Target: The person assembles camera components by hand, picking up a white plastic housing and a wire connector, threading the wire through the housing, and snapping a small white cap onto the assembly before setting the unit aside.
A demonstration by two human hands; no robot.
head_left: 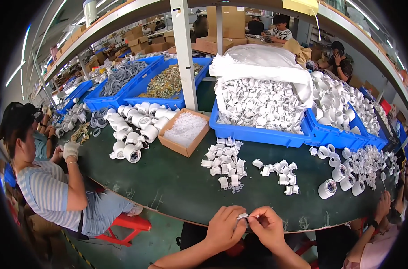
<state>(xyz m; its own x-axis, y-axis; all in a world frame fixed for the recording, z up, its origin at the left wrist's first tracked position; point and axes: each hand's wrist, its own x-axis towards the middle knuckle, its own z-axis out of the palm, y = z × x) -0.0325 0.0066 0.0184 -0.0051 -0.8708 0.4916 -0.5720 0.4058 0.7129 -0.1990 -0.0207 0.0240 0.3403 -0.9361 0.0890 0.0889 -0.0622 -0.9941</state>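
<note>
At the near edge of the green table, my left hand is closed around a small white plastic part. My right hand pinches thumb and finger together right beside that part. Something tiny and pale shows at its fingertips, too small to name. Just beyond my hands lies a loose pile of white plastic brackets, with several small clear rings at its near end. To its right is a smaller group of similar white brackets.
A cardboard box of small white pieces stands beside white cylindrical housings. Behind, a blue bin holds many white brackets under a white sack. A metal post rises mid-table. A co-worker sits left; another person's arm is at right.
</note>
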